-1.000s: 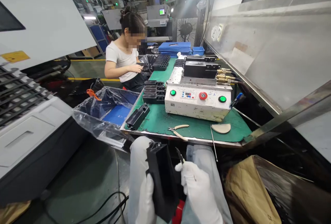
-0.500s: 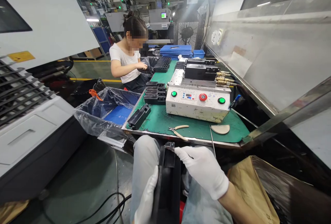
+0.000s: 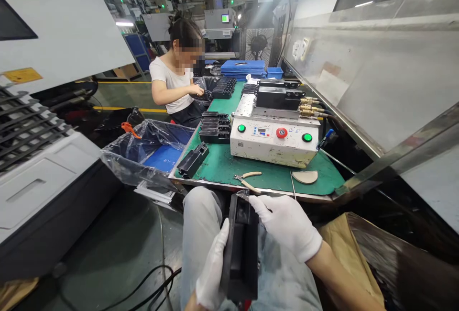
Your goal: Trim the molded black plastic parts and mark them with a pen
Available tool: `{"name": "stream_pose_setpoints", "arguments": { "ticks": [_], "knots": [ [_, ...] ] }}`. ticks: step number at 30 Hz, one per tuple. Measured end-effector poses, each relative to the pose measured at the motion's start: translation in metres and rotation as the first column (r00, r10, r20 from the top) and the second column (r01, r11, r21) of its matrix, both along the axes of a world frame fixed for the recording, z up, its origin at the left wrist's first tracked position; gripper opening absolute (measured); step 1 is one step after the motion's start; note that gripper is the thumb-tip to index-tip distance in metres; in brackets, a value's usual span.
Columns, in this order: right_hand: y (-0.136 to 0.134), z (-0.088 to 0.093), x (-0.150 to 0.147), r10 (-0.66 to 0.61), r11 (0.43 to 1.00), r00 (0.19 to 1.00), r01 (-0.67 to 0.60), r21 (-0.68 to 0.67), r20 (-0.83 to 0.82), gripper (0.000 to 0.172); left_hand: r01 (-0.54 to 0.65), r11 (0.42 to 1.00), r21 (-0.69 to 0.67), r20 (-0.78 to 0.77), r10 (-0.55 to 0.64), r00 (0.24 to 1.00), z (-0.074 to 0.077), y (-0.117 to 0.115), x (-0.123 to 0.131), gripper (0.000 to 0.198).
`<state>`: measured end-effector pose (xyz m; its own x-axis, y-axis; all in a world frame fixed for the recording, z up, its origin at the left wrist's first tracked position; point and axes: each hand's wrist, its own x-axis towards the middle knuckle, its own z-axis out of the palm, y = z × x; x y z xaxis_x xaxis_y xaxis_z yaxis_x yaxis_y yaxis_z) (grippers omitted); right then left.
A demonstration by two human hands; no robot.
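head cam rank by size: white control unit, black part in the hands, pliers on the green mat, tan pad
1. Largest, unsure which: white control unit, black part (nearer the camera)
2. Smaller, too alike to rank: pliers, tan pad

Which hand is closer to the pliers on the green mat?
Right. The right hand is just below the pliers; the left hand is farther down, holding the black plastic part.

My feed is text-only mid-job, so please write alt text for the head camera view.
A white-gloved left hand holds a black moulded plastic part upright while the gloved right hand touches its top end. Beyond lies a green bench mat with pliers and a white control unit; a co-worker sits further along.
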<state>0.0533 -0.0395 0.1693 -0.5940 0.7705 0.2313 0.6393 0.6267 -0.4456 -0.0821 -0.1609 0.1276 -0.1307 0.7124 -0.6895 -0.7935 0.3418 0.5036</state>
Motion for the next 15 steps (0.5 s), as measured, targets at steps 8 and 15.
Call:
{"name": "stream_pose_setpoints", "arguments": {
  "ticks": [8,15],
  "knots": [
    [-0.022,-0.006,0.0,0.016,0.997,0.998,-0.021,0.069,0.066,0.06,-0.122,0.992,0.027,-0.075,0.124,0.989,-0.001,0.007,-0.01,0.03],
    [-0.043,-0.015,0.001,0.118,0.975,0.988,-0.133,0.175,0.095,0.051,-0.118,0.992,0.046,-0.002,0.119,0.993,-0.013,0.009,-0.015,0.048]
  ]
}}
